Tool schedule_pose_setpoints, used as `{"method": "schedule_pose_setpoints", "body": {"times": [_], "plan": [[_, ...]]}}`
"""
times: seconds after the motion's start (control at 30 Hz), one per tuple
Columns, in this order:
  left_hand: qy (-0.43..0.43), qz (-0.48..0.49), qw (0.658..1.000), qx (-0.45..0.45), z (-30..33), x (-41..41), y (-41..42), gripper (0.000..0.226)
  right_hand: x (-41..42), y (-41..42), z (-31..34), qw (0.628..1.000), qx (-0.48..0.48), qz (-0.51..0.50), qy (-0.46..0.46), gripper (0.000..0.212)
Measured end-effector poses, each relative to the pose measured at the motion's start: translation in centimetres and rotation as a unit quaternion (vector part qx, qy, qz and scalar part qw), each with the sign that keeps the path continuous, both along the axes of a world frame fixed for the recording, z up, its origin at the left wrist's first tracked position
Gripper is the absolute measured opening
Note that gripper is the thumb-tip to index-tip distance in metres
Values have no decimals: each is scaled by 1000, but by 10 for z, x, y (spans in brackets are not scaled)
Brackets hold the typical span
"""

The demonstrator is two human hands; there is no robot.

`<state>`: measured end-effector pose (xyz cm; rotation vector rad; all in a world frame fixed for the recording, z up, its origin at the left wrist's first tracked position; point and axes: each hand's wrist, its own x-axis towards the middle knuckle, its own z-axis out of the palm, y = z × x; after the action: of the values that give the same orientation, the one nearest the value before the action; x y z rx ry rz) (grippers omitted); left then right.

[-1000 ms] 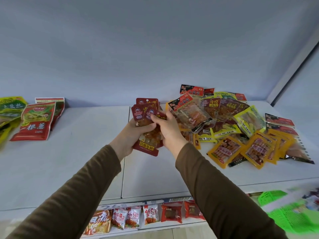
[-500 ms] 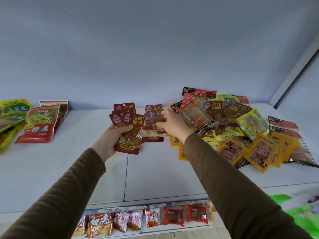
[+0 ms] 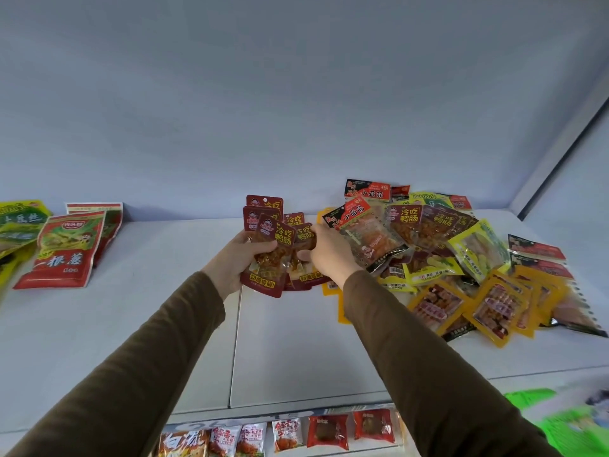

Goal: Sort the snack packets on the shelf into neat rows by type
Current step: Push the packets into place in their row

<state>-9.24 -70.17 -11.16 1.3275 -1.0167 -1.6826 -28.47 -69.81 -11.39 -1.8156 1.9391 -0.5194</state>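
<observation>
My left hand (image 3: 235, 258) grips a fanned stack of dark red snack packets (image 3: 268, 249) held upright above the white shelf (image 3: 296, 351). Right beside it, my right hand (image 3: 329, 250) holds more dark red packets (image 3: 304, 239) of the same kind against the stack. A mixed heap of packets (image 3: 441, 255) lies to the right: red-and-black ones (image 3: 365, 189) at the back, pale yellow ones (image 3: 481, 249), orange ones (image 3: 494, 308) at the front.
Large red and green bags (image 3: 62, 249) lie at the shelf's left end. A lower shelf holds a row of small packets (image 3: 286, 433). A green basket (image 3: 560, 420) shows at the bottom right. The shelf's back wall is close behind.
My left hand, which had moved its stack out to the left, came back right. My right hand picked up more dark red packets, and the two hands are together again.
</observation>
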Motion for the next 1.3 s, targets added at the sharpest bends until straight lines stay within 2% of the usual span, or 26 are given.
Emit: {"method": "schedule_pose_setpoints", "body": {"times": [0.1,0.3,0.4,0.5,0.63,0.7,0.87,0.93,1.07,1.13,1.23,1.3], "plan": [[3,0,1000,12,-3,1,1,47,2,-1,1,999,23,2,-37,71],[51,4,998,37,-3,9,6,37,1,-4,6,987,43,-45,-146,64],[77,11,996,45,-7,13,9,42,0,0,2,956,40,-68,-283,30],[87,17,995,41,-12,14,15,49,2,4,-4,927,17,-66,-370,13],[93,23,995,17,-12,15,26,46,4,12,-6,921,-7,-52,-385,32],[99,15,995,5,-9,18,32,43,2,14,-5,904,-17,-63,-423,42],[70,-23,997,-30,0,16,45,43,12,23,5,862,-33,-53,-503,18],[60,-22,997,-49,2,16,48,47,22,26,9,862,-47,-42,-503,13],[20,-13,997,-68,6,26,55,56,40,30,11,868,-55,-46,-492,16],[-7,5,997,-75,10,30,60,55,53,32,11,857,-20,-53,-511,24],[11,24,998,-54,12,40,69,59,81,37,18,807,59,-70,-584,44],[10,48,997,-53,12,52,73,66,102,39,21,794,91,-47,-599,59]]}}
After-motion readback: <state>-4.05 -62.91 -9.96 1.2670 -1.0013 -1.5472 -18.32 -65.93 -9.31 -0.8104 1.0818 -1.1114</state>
